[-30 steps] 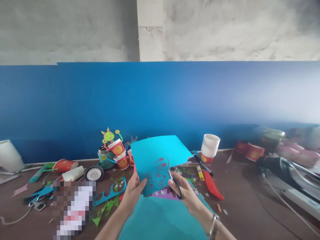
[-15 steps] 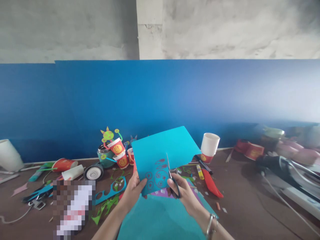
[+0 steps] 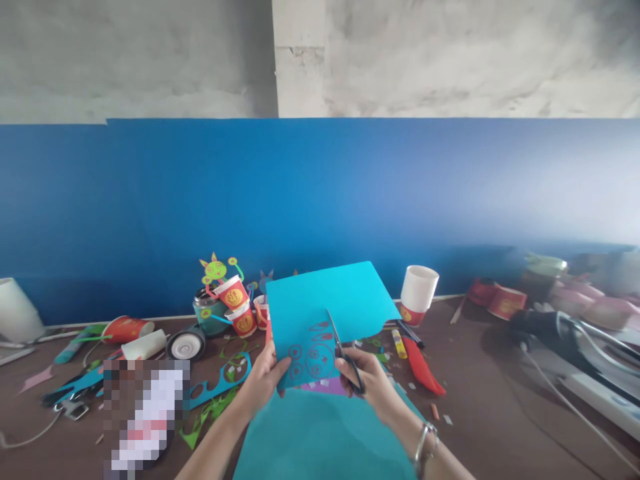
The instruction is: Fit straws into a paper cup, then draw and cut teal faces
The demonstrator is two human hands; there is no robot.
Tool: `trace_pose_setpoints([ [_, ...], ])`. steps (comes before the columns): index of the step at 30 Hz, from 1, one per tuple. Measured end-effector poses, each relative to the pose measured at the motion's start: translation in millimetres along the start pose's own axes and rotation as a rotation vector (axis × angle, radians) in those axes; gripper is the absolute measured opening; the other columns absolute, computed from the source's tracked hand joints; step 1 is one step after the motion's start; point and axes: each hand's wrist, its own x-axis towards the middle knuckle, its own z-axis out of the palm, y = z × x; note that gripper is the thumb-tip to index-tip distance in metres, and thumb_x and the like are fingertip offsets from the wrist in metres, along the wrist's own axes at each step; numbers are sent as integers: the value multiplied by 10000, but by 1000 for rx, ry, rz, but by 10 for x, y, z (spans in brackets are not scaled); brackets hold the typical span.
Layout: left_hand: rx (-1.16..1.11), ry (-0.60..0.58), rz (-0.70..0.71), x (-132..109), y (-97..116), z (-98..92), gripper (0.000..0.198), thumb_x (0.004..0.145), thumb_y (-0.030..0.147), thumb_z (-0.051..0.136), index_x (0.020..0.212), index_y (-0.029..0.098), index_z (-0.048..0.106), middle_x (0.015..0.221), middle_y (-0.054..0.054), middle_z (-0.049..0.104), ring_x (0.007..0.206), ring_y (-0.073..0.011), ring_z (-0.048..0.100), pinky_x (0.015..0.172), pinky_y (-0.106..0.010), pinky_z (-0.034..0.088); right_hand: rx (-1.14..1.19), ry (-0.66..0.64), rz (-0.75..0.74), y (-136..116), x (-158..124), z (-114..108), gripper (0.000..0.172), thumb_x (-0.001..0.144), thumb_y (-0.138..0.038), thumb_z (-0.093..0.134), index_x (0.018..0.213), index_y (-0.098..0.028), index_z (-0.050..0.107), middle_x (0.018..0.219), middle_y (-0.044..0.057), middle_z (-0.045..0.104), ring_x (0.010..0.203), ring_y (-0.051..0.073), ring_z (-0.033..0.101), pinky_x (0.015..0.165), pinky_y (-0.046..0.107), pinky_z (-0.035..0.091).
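My left hand (image 3: 265, 382) pinches the lower left corner of a cyan paper sheet (image 3: 330, 300) with red circles and ovals drawn on it, holding it up above the table. My right hand (image 3: 367, 383) grips black-handled scissors (image 3: 341, 350); the blades point up into the sheet beside the drawn shapes. A bracelet sits on my right wrist. A larger teal sheet (image 3: 325, 440) lies flat under both hands.
Red paper cups with green cut-outs (image 3: 233, 300) stand behind the sheet. A white cup stack (image 3: 419, 293), a glue stick (image 3: 399, 343), a tape roll (image 3: 186, 345), paper scraps and a blue stencil strip (image 3: 220, 383) litter the brown table. Cables and devices lie at right.
The sheet has tilted and dropped slightly in my left hand. The scissor blades have angled leftward, further into the paper by the drawn shapes.
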Motion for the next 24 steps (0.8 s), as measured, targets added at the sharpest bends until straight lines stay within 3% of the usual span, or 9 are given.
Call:
trace_pose_setpoints([
  [3,-19,-33,-18,-17,41,-7,595,787,423,643,1284,179,427,906,-77,678,483,-110,567,375,-188,420,-45,-41,-7,-67,-19,-55,459,709,-581,653,601,-152,531,470,-25,512,401,76,446,380,192,285],
  [8,-123,-14,-24,-29,117,-18,483,753,364,695,1179,188,552,962,-87,705,624,-169,644,567,-266,506,-47,-76,-20,-82,-24,-99,446,717,-583,643,646,-149,567,455,-53,464,365,71,417,374,202,308],
  [12,-230,196,-74,-2,77,-68,398,726,370,719,1038,156,596,805,-51,724,601,-176,652,587,-276,509,-16,-66,27,-18,-28,-74,444,719,-571,648,626,-151,540,466,-51,476,368,61,425,368,187,273],
  [15,-395,307,-42,-19,51,-74,438,744,454,680,1082,186,600,923,-59,729,793,-222,678,674,-301,518,19,-43,56,41,-42,-17,455,725,-579,640,628,-147,534,466,-43,492,368,56,425,363,182,220],
  [17,-516,224,-3,-61,54,-20,597,704,600,641,1149,205,592,1051,-89,706,951,-273,651,778,-362,513,63,-16,64,73,-52,35,452,731,-591,628,711,-143,570,480,-42,502,374,61,423,359,182,203],
  [19,-571,55,26,-119,60,86,788,604,723,620,1186,193,587,1133,-128,673,1081,-325,589,875,-419,480,115,20,47,90,-63,89,451,748,-593,610,779,-143,584,481,-46,499,378,61,397,358,183,198],
  [21,-524,-41,15,-170,48,219,797,573,678,687,1183,173,597,1156,-148,659,1129,-346,555,929,-447,450,142,35,14,93,-77,138,443,771,-586,590,753,-144,572,455,-51,482,369,52,346,355,183,197],
  [22,-479,-48,-5,-186,32,284,755,590,601,733,1194,170,592,1177,-149,649,1158,-347,534,965,-457,424,140,32,3,91,-84,159,444,777,-586,583,731,-145,563,444,-51,479,361,48,326,351,182,197],
  [24,-385,95,-54,-195,-19,381,628,654,503,739,1179,185,604,1176,-126,654,1181,-330,521,1015,-459,382,112,12,8,87,-98,193,455,767,-596,585,719,-145,559,436,-48,486,342,46,331,335,178,209],
])
